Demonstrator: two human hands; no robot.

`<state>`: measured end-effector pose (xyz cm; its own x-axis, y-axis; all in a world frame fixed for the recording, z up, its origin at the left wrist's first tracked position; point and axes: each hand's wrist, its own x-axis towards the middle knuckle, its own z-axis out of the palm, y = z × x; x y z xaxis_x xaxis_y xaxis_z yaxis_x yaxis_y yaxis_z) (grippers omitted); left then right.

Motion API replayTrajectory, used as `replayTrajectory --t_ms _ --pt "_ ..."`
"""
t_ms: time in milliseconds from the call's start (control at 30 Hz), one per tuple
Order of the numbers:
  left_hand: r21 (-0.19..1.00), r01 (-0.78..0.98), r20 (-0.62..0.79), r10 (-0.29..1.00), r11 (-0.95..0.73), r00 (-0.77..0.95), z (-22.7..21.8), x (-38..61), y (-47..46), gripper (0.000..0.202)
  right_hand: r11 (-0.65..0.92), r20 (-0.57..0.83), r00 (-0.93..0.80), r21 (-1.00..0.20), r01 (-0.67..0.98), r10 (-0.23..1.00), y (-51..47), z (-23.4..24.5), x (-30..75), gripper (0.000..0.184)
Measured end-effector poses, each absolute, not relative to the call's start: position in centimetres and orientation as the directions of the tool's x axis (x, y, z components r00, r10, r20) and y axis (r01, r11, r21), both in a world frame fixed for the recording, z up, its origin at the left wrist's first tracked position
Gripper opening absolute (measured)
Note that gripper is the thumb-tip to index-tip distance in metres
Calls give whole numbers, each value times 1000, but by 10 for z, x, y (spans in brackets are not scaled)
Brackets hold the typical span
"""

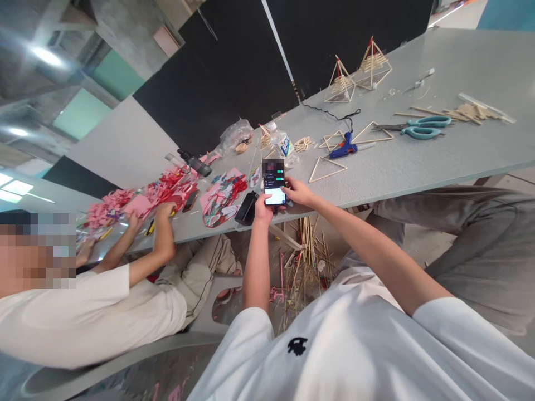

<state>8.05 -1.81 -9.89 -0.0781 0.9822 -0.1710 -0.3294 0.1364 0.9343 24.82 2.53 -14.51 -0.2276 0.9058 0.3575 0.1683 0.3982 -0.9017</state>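
A smartphone (274, 196) with a lit screen, chat-like lines and a bright keyboard area is held upright over the table's near edge. My left hand (262, 210) wraps its lower left side, thumb by the screen. At its right edge my right hand (298, 192) grips too, thumb over the keyboard area; some fingers are hidden behind the phone. Just behind it lies a clear plastic bottle (282, 142) with a blue and green label. A black case-like object (246, 209) sits left of my left hand.
On the grey table (418, 167) are a blue glue gun (345, 146), teal-handled scissors (426, 127), a stick triangle (328, 169) and stick pyramids (371, 64). A co-worker (92, 312) at left handles pink paper (140, 205). Loose sticks (308, 245) stand below the table.
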Motion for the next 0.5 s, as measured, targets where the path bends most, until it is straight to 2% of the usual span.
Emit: replayTrajectory --t_ms 267,500 --pt "934 -339 -137 989 110 -56 -101 80 -17 58 357 308 -231 -909 215 923 21 -138 250 39" --pt "932 -345 -146 986 111 -76 -102 79 -15 56 369 324 -232 -910 188 917 19 -136 251 37"
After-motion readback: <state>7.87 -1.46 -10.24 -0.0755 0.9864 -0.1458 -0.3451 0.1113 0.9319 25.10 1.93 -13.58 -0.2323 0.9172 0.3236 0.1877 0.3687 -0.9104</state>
